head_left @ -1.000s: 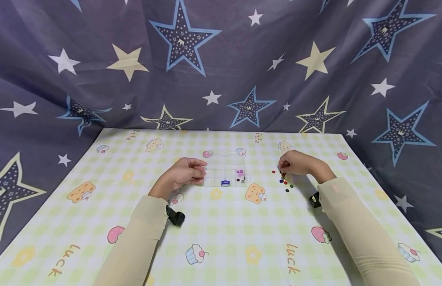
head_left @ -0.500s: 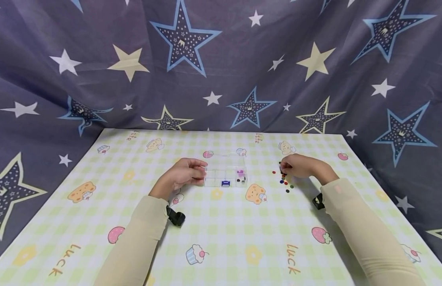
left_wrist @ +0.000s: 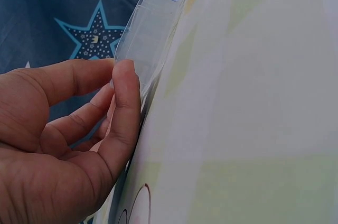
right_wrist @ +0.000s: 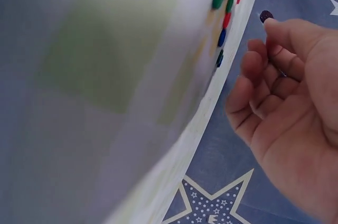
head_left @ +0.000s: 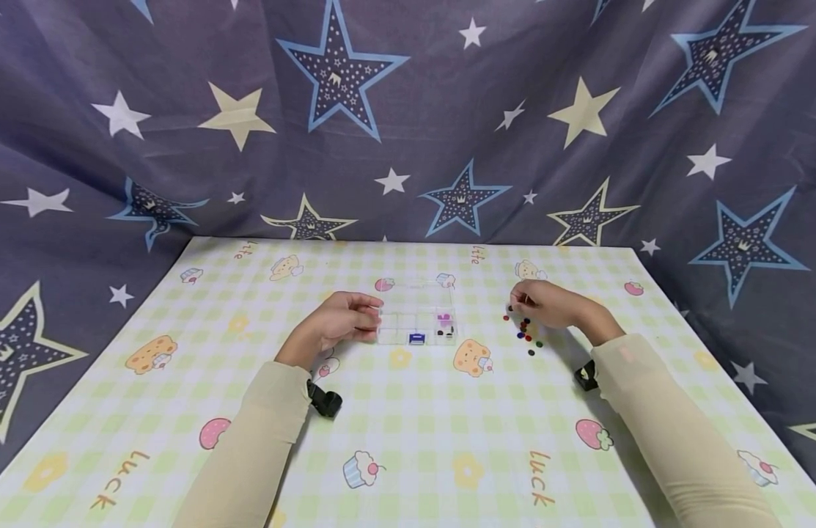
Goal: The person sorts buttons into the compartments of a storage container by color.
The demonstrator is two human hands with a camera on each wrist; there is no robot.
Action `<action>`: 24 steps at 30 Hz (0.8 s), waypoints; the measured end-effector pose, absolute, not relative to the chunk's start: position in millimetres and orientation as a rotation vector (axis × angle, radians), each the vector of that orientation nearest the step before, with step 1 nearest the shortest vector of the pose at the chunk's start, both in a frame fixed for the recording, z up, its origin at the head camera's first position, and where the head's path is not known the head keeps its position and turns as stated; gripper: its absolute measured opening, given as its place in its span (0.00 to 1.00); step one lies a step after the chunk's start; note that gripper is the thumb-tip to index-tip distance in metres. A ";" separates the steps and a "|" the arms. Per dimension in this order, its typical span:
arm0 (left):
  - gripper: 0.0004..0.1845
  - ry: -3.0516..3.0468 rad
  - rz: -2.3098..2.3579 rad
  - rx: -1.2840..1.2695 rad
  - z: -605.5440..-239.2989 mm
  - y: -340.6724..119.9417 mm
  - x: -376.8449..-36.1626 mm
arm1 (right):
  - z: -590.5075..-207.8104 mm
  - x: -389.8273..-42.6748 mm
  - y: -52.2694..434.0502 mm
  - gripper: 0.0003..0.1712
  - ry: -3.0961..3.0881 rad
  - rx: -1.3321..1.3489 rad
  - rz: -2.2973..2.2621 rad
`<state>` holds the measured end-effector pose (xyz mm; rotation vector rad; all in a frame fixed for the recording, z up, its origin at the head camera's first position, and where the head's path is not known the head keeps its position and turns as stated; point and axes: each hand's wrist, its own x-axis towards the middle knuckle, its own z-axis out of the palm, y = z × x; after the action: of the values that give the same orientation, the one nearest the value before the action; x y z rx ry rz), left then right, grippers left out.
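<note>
From the head camera, the left hand (head_left: 338, 320) rests against the left end of the clear compartment box (head_left: 417, 317) mid-table, while the right hand (head_left: 546, 303) hovers curled over scattered buttons (head_left: 526, 334) to the box's right. The left wrist view shows thumb and fingers (left_wrist: 124, 102) pinching the box's corner. The right wrist view shows loosely curled fingers with a dark button (right_wrist: 266, 16) at the thumb tip, though a firm grip cannot be told.

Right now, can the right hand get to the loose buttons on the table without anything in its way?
Probably yes. The right hand hovers just beside the loose buttons, fingers curled, with only bare tablecloth between them. The clear box sits off to its left, held by the left hand, out of the path.
</note>
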<state>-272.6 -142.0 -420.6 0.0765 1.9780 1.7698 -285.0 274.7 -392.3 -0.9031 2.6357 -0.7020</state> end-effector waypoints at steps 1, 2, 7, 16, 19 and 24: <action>0.25 1.977 1.771 0.074 -420.6 -141.9 -272.4 | -392.0 -285.1 273.6 0.12 2.642 -0.907 -0.706; 0.25 1.977 1.772 0.073 -420.5 -141.8 -272.2 | -391.4 -285.0 272.3 0.12 2.649 -0.913 -0.710; 0.25 1.978 1.766 0.071 -419.5 -141.7 -271.5 | -389.3 -285.2 263.1 0.10 2.673 -0.929 -0.720; 0.25 1.978 1.757 0.082 -418.5 -141.9 -270.5 | -388.0 -284.4 237.3 0.08 2.665 -0.899 -0.711; 0.25 1.974 1.758 0.084 -418.7 -141.9 -270.5 | -386.7 -284.1 228.4 0.08 2.675 -0.941 -0.695; 0.25 1.971 1.767 0.083 -418.6 -142.4 -270.2 | -384.6 -284.5 215.2 0.08 2.670 -1.046 -0.693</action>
<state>-270.2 -142.4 -418.6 0.0828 1.9711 1.7670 -284.5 215.2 -384.6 -1.0459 2.6704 -0.6934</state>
